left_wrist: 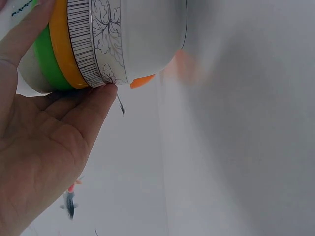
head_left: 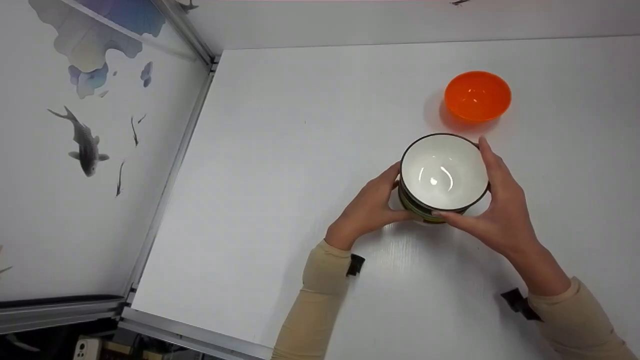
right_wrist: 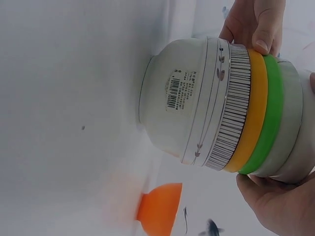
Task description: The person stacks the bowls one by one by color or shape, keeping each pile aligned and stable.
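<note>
Several nested bowls form a stack that both hands hold upright from opposite sides. The top bowl (head_left: 444, 172) is white inside with a dark rim. Below it in the right wrist view come a green band (right_wrist: 268, 115), a yellow-orange band (right_wrist: 250, 118) and a patterned white bowl (right_wrist: 170, 103) with a barcode label, its base close over the table. My left hand (head_left: 372, 207) grips the stack's left side around the bands, thumb in front. My right hand (head_left: 505, 210) grips higher, thumb and fingers spread around the top bowl at its rim.
An orange bowl (head_left: 477, 96) stands on the white table (head_left: 280, 165), behind the stack and slightly right. White panels with fish drawings (head_left: 87, 145) border the table at the left and back. A metal frame edge (head_left: 165, 175) runs along the left side.
</note>
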The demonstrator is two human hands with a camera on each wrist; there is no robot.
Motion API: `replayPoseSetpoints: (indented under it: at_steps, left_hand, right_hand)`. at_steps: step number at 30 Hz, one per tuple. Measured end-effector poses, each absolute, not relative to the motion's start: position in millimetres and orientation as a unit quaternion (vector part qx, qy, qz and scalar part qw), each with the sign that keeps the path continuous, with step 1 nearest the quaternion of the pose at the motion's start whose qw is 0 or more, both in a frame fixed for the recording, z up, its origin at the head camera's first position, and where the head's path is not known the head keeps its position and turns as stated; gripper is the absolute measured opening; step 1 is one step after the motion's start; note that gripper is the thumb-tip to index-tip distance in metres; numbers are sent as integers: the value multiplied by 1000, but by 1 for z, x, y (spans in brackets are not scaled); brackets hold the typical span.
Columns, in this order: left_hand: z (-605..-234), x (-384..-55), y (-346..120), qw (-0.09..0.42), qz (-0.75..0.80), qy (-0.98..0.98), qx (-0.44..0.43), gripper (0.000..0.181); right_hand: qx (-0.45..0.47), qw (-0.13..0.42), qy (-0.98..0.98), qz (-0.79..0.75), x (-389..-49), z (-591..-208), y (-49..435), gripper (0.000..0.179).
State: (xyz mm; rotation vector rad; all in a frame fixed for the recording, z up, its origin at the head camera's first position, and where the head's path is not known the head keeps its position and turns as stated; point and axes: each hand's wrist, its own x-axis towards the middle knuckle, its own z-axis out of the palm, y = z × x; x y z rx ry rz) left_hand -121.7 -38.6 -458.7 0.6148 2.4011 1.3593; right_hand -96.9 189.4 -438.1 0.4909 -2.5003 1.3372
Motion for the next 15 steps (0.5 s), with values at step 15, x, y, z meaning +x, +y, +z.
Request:
replayPoseSetpoints:
  at_steps: [15]
  left_hand:
    - [-459,-122,-39,149,476,838,222,98]
  right_hand:
    - [169,130,-868,448,-94,-441,188,126]
